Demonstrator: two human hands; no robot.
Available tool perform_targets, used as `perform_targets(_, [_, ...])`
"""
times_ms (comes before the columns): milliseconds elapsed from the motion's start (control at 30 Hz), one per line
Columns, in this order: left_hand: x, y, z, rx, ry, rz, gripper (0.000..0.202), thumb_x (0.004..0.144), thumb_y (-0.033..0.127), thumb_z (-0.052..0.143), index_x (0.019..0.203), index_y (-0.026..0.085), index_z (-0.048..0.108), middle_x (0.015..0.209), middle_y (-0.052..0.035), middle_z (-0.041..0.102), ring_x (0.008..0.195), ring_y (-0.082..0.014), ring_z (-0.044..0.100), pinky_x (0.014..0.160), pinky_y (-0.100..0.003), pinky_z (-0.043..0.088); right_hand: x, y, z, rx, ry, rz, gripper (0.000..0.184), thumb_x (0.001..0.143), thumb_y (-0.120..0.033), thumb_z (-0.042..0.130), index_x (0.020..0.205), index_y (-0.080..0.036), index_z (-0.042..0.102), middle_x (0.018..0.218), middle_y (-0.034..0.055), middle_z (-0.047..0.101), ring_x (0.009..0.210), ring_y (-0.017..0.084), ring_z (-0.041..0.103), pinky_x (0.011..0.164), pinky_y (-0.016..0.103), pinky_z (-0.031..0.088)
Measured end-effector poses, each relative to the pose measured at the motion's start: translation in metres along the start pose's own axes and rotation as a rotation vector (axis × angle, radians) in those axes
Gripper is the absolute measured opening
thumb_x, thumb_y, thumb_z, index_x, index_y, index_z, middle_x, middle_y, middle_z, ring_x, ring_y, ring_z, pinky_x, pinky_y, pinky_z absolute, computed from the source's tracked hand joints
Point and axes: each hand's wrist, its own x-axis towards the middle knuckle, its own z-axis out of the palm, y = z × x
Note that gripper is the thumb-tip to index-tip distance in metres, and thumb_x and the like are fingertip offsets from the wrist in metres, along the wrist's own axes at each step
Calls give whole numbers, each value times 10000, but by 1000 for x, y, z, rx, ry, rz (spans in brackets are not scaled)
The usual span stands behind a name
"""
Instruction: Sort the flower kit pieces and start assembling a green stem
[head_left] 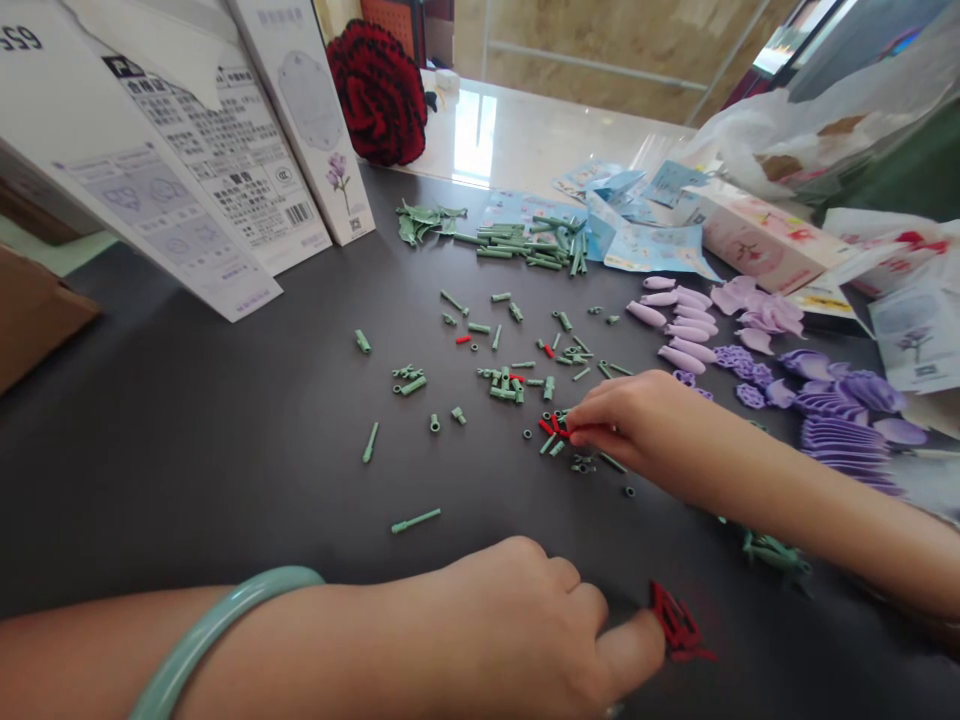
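Right hand (622, 425) pinched, fingertips (574, 426) at small red plastic parts (553, 425) amid green stem pieces (502, 385); left hand (517, 625) curled, thumb (634, 650) touching red plastic part (677, 622); its grip cannot be told.

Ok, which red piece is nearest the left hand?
The large red spiky piece at the thumb of the left hand. It's much bigger than the small red bits at the right hand.
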Motion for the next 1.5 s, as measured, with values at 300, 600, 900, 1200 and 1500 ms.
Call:
perform_targets(300, [0,0,1,-7,32,-4,481,967,418,605,1340,147,467,805,2,712,639,-189,657,465,-329,389,4,-1,-6,-68,-40,26,216,893,-126,591,775,-203,755,738,42,736,696,175,680,651,253,471])
perform_targets(600, [1,0,3,-9,36,-6,492,963,421,609,1346,150,459,818,-3,717,638,-194,657,463,-337,401,7,-9,0,-213,-124,-20,249,827,24,620,804,-189,747,827,59,758,766,194,709,694,259,503])
perform_targets(900, [-1,-1,4,-2,64,8,449,968,389,601,1320,140,478,814,0,716,630,-188,650,453,-339,408,5,-39,-4,-392,-96,-80,220,700,31,661,716,-181,720,713,64,728,701,215,687,602,275,461])
perform_targets(1200, [-3,-2,11,13,134,31,436,967,362,582,1316,124,473,786,-7,703,615,-192,638,444,-335,400,3,-54,-2,-542,-158,-111,261,664,42,593,749,-153,744,717,112,716,692,252,674,570,304,478])
perform_targets(1500, [-2,0,8,-5,124,26,392,954,335,607,1277,131,519,769,-1,701,589,-189,630,436,-342,397,-1,-47,1,-467,-135,-96,302,655,52,587,815,-130,769,777,99,754,710,241,707,619,301,543])
